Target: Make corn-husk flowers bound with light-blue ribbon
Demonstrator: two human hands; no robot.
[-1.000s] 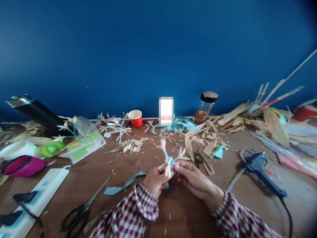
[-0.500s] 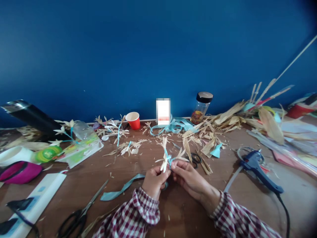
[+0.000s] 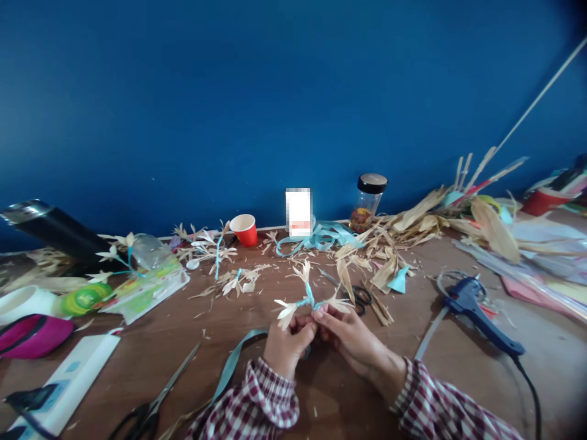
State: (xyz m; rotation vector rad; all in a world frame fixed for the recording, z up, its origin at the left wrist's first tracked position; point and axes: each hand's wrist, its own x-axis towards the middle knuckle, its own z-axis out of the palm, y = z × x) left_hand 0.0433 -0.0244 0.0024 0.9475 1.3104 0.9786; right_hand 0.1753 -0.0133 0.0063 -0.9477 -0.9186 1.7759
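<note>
Between my hands is a corn husk flower sprig (image 3: 308,292), its three pale blooms spread left, up and right from stems wrapped in light blue tape. My left hand (image 3: 290,343) pinches its lower stem with thumb and fingers. My right hand (image 3: 351,336) is closed on the sprig at the join, beside the right bloom. The stem's lower end is hidden by my fingers. A light blue ribbon (image 3: 235,360) trails from my left hand down toward the left sleeve.
Scissors (image 3: 158,397) lie at left near a white power strip (image 3: 77,379). A blue glue gun (image 3: 481,311) with its cord rests at right. Behind stand a red paper cup (image 3: 244,230), ribbon coils (image 3: 332,235), a lidded jar (image 3: 367,201) and scattered corn husks (image 3: 389,269).
The sprig has turned and opened out: one bloom now points left and another stands upright. The loose ribbon end has swung down toward my left sleeve. The view has shifted slightly.
</note>
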